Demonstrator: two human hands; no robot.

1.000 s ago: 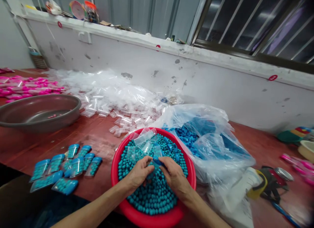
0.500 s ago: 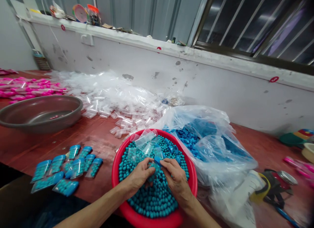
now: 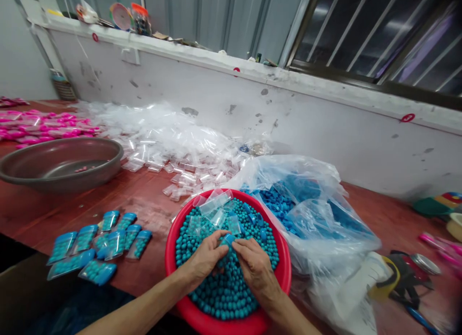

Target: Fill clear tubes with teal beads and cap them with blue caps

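A red basin (image 3: 173, 238) full of teal beads (image 3: 227, 291) sits at the table's near edge, with a few small clear bags (image 3: 214, 202) lying on the beads at its far side. Both hands meet over the beads. My left hand (image 3: 204, 259) and my right hand (image 3: 254, 265) pinch a small bag with a blue top (image 3: 227, 241) between their fingertips. The bag is mostly hidden by my fingers.
Several filled blue-topped bead bags (image 3: 101, 243) lie left of the basin. A grey metal bowl (image 3: 61, 164) stands further left, with pink packets (image 3: 43, 128) behind it. A heap of empty clear bags (image 3: 166, 142) lies along the wall. A large plastic sack of blue pieces (image 3: 306, 214) sits to the right.
My hands have stayed over the beads, the fingertips drawing slightly closer together around the small bag. The view has shifted a little.
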